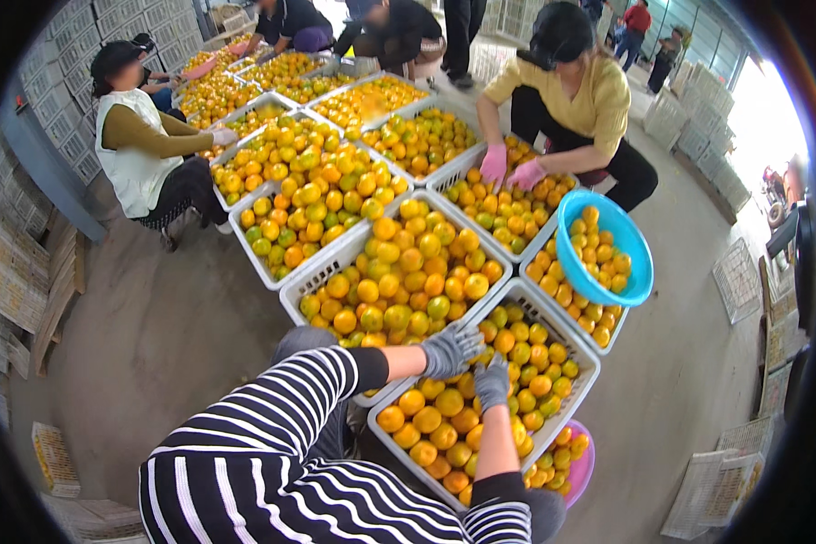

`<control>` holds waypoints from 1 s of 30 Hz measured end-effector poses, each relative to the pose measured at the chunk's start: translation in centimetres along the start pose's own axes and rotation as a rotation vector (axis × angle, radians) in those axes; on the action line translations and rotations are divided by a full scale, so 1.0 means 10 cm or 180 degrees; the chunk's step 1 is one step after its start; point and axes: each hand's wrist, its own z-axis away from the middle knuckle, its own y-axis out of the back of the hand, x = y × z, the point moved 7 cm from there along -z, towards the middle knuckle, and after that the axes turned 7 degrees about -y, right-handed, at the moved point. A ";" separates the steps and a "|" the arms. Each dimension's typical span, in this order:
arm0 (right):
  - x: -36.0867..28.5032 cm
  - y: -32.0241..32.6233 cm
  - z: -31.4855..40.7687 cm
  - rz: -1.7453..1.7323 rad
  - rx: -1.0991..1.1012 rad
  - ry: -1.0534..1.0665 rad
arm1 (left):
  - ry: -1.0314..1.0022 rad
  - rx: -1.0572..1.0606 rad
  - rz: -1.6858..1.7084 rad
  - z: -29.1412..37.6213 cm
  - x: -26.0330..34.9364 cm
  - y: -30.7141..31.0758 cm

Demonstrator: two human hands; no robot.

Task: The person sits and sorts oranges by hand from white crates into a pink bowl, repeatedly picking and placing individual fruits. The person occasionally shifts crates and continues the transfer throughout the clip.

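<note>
Orange and green-tinged mandarins (449,402) fill a pale plastic crate (590,381) right before me. My left hand (452,350), in a grey knit glove, lies across the crate's far-left rim, where it meets a second full crate (326,270). Just to its right, my right hand (492,382), gloved alike, reaches down among the fruit of the nearer crate with its fingertips at the mandarins. Both palms face down and are hidden, so whether either holds a fruit cannot be seen. The hands are close together, nearly touching.
A blue basin (642,272) of mandarins rests on a crate at right; a pink basin (587,469) stands low beside my crate. Across the crates, a co-worker's pink-gloved hands (495,163) touch fruit. Another co-worker (143,149) sits at left. Stacked crates (700,102) line the hall.
</note>
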 end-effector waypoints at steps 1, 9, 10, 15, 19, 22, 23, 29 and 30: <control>0.09 -0.03 -0.08 -0.0068 -0.0057 0.0219 | 0.0048 0.0145 -0.0045 0.01 -0.02 -0.01; 0.32 0.09 -0.32 -0.0675 -0.0650 0.0600 | -0.0293 0.1018 0.0025 -0.07 -0.18 0.29; 0.19 0.13 -0.35 -0.0968 -0.0677 0.0731 | -0.0333 0.1279 -0.0160 0.05 -0.27 0.14; 0.17 0.27 -0.27 -0.1460 -0.0897 0.0154 | 0.0025 0.0052 -0.0142 -0.02 -0.22 0.16; -0.05 0.42 -0.20 -0.0444 -0.0505 0.0196 | 0.0031 0.0177 -0.0093 0.01 -0.22 0.19; 0.06 0.34 -0.24 -0.1003 -0.0617 -0.0145 | -0.0020 0.0303 -0.0148 -0.02 -0.18 0.20; 0.12 0.30 -0.27 -0.0945 -0.0484 -0.0116 | -0.0024 0.0308 -0.0166 -0.04 -0.16 0.22; 0.14 0.35 -0.14 -0.0661 -0.0228 -0.0106 | 0.0001 0.0144 0.0117 -0.07 -0.11 0.24; 0.13 0.43 -0.05 -0.0582 0.0009 -0.0057 | -0.0004 0.0170 0.0151 -0.06 -0.12 0.25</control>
